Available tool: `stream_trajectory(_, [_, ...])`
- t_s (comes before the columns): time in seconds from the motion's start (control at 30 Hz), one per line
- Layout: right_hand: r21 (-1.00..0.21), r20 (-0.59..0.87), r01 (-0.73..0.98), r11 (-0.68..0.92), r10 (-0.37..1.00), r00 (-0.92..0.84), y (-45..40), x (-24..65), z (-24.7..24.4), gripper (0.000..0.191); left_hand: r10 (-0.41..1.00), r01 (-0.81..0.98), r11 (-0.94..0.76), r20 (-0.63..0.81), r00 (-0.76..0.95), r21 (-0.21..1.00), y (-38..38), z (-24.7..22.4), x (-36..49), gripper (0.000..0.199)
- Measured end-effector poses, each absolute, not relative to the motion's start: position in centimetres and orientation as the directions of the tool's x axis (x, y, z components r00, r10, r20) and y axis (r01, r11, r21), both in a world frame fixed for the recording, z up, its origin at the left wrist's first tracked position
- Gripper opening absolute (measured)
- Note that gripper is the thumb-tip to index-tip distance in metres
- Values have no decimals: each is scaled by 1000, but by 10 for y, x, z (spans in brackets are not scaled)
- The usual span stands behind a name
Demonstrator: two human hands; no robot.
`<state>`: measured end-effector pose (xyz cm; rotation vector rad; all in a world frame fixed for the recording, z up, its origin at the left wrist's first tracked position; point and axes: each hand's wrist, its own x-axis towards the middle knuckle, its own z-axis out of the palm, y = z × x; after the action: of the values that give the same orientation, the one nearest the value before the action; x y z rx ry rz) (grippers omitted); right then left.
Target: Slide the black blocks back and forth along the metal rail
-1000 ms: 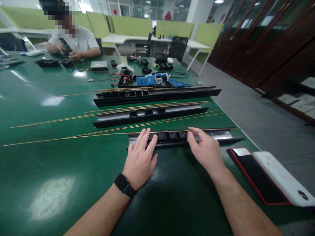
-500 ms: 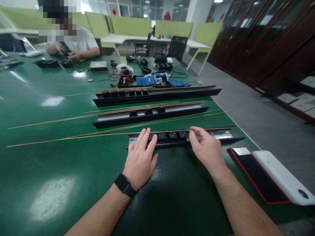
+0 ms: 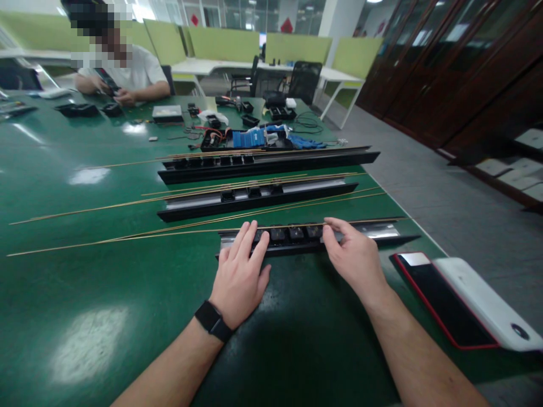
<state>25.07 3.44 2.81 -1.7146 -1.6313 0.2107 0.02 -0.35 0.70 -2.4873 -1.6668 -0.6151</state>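
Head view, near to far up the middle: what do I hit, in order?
Black wristwatch → nearest black channel → middle black channel → farthest black channel → blue pack → black mesh chair → green partition.

Head camera, looking forward and down
It's sitting close above the green table point(image 3: 127, 282), facing partitions point(image 3: 224, 44) along the top.
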Motion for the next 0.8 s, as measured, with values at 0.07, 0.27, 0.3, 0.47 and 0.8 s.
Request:
stream_trajectory(0.07, [-608, 370, 790, 80, 909, 192, 35, 251, 28, 38, 869, 903, -402, 373, 325, 150, -4, 7, 0, 62])
stream_trajectory(0.27, [-609, 358, 792, 43, 906, 226, 36, 253, 27, 39, 869, 899, -407, 370, 328, 160, -4, 7, 0, 63])
stream_trajectory(0.3, [-613, 354, 789, 43, 908, 225, 36, 253, 27, 40, 869, 899, -407, 371, 328, 161, -4, 7, 0, 63])
stream_trajectory(0.47, [-633, 348, 770, 84, 919, 187, 35, 252, 26, 42, 871, 901, -403, 370, 324, 161, -4, 8, 0, 63])
stream_trajectory(0.8, [-607, 352, 791, 72, 918, 186, 35, 251, 29, 40, 868, 901, -405, 375, 326, 155, -4, 8, 0, 63])
